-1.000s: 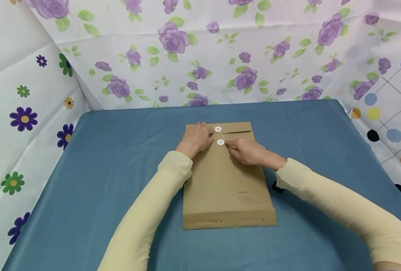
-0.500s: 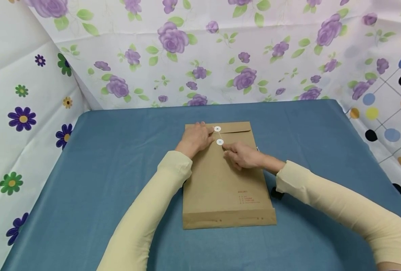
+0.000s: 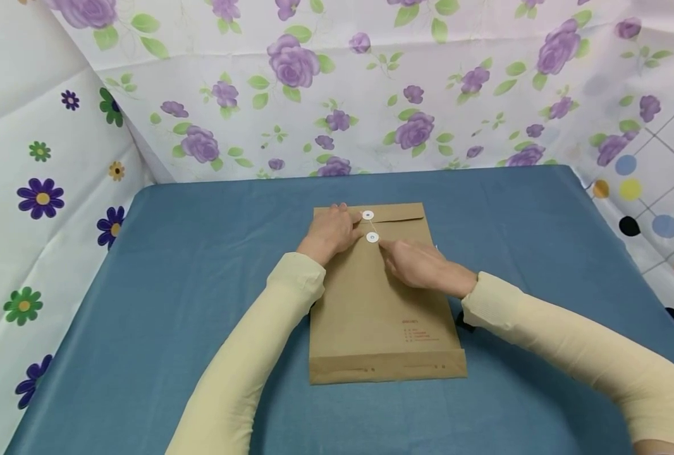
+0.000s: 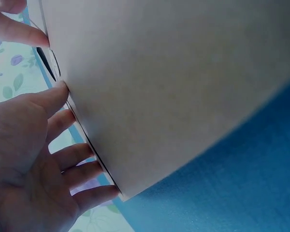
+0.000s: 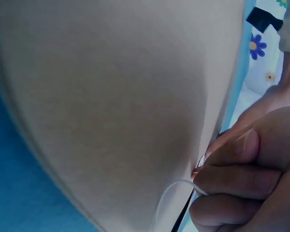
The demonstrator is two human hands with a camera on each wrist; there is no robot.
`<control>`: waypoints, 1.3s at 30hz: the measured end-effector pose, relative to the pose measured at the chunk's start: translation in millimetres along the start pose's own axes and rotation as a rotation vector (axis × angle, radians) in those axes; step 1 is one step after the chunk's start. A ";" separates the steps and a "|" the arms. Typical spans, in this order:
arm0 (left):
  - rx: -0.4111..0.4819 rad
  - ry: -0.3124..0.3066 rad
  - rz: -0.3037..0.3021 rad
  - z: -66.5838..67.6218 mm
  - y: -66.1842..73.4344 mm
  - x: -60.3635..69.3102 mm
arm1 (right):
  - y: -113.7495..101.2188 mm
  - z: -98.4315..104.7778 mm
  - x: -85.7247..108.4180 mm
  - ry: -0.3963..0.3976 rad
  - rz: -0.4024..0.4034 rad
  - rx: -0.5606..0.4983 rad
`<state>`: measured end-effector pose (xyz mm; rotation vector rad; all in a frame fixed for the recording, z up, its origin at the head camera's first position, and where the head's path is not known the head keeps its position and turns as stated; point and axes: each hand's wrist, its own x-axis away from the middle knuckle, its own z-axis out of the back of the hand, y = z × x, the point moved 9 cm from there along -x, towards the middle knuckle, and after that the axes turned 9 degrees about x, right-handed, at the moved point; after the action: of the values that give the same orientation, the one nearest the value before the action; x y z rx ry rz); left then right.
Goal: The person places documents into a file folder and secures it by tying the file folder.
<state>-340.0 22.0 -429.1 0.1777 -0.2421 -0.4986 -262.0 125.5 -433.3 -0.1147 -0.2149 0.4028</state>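
A brown kraft paper envelope (image 3: 365, 309) lies flat on the table, its flap at the far end. Two white round buttons, an upper button (image 3: 368, 215) on the flap and a lower button (image 3: 372, 237) below it, have a thin string stretched between them. My left hand (image 3: 330, 230) rests on the envelope's upper left, fingertips along the flap in the left wrist view. Just right of the lower button is my right hand (image 3: 413, 262). In the right wrist view its curled fingers pinch the white string (image 5: 182, 181), a loop of which hangs over the paper.
A blue cloth (image 3: 200, 284) covers the table. Behind it hangs a white curtain (image 3: 360, 82) with purple roses, and patterned sheets stand at both sides. Small red print (image 3: 419, 332) is on the envelope's lower right.
My right hand has circled slightly around the lower button, dipping below it and then coming back to its right with the fingers drawn together. The left hand and the envelope stay in place.
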 end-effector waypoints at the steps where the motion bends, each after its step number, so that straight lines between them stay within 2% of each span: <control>1: 0.004 0.001 0.001 0.3 0.0 0.2 | 0.6 1.0 -0.6 -0.001 -0.010 0.008; 5: 0.026 0.005 0.001 0.8 -0.2 1.0 | 2.9 4.0 -2.6 -0.019 -0.038 -0.033; 12: 0.049 0.000 0.015 1.5 -0.1 2.8 | 5.0 1.6 -4.3 -0.093 -0.045 -0.278; 18: 0.040 0.000 0.021 2.3 0.8 3.4 | 4.3 -1.6 -4.4 -0.112 -0.036 -0.400; 26: 0.024 0.009 0.016 3.0 0.7 2.9 | 2.3 -5.9 -2.7 -0.103 -0.032 -0.554; 30: 0.051 -0.013 0.037 1.1 -3.8 4.0 | -4.5 -5.5 -2.5 -0.054 -0.048 -0.620; 35: 0.097 -0.047 0.042 -0.6 -7.3 4.8 | -11.7 -0.5 -2.1 0.040 -0.090 -0.648; 39: 0.118 -0.076 0.045 -0.8 -9.2 4.9 | -16.4 8.5 -4.8 0.079 -0.090 -0.508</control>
<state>-339.7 11.8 -431.0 0.2686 -0.3494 -0.4475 -262.1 109.1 -423.3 -0.6172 -0.2397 0.2462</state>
